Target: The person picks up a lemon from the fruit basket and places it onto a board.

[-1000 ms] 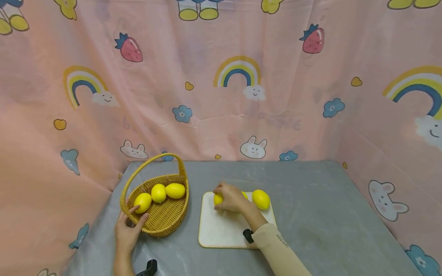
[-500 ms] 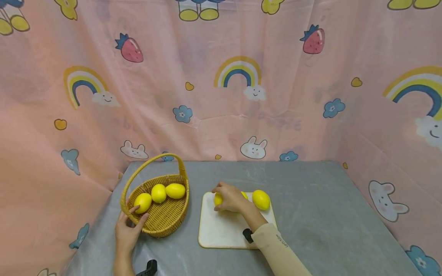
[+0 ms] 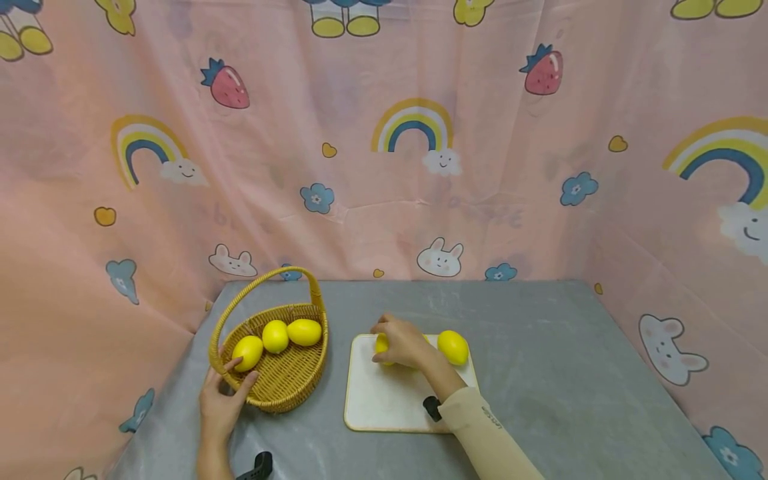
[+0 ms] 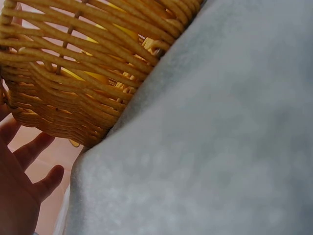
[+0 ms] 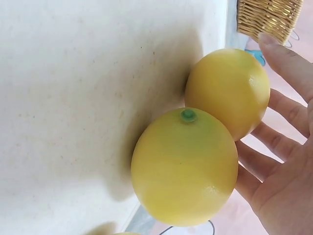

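Observation:
My right hand [image 3: 403, 343] curls its thumb and fingers around a yellow lemon [image 3: 382, 348] over the upper left of a white cutting board [image 3: 390, 407]. The right wrist view shows this lemon [image 5: 227, 93] touching a nearer lemon [image 5: 185, 169], which the hand mostly hides in the head view. A further lemon [image 3: 453, 347] lies at the board's upper right corner. On the left, my left hand [image 3: 222, 400] holds the near left rim of a wicker basket [image 3: 282, 387], one finger touching the leftmost lemon [image 3: 248, 353] inside. Two more lemons, a middle one [image 3: 275, 337] and a right one [image 3: 305, 332], sit along its far side.
The basket's arched handle [image 3: 258, 283] rises above its rim. A grey cloth [image 3: 570, 387] covers the table. Behind and at the sides hangs a pink printed curtain [image 3: 360, 233]. Black wrist straps show near both hands.
The lemon in my right hand has shifted slightly to the right, and less of the lemon behind that hand shows now. My left hand and the basket stay as they were.

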The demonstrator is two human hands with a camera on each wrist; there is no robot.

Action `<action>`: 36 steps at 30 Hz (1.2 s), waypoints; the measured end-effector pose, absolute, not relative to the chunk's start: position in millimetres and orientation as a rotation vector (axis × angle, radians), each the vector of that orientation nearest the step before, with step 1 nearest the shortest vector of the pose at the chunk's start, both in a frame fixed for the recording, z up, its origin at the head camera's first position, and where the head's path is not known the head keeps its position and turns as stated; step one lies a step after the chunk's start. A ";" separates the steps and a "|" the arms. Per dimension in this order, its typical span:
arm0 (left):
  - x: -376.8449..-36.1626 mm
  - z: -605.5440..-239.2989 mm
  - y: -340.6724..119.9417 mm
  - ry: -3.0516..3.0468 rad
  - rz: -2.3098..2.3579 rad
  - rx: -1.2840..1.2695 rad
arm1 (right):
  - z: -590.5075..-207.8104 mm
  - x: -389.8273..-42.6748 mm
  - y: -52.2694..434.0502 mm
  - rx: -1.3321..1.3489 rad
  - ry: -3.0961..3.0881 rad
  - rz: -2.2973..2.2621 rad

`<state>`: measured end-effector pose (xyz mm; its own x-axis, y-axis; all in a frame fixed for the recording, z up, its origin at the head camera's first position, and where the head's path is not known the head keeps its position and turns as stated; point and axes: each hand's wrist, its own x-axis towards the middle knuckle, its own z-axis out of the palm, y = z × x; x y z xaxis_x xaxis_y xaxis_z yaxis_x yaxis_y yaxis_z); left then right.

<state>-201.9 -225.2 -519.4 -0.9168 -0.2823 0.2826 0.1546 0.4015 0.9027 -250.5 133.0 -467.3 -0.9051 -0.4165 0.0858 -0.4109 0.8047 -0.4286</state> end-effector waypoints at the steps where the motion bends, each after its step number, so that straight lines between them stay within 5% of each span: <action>1: -201.6 -519.4 -225.1 -2.270 -1.523 0.107 | -467.2 -250.7 133.2 -0.669 2.969 -0.706; 36: -208.2 -528.5 -230.4 -2.244 -1.497 0.039 | -434.5 -271.0 63.1 -0.997 2.870 -0.994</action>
<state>-208.2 -230.4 -528.5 -0.9026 -0.2615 0.3420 0.2154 0.4134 0.8847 -271.0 63.1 -434.5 -0.8042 -0.5423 0.2432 -0.5766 0.6126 -0.5407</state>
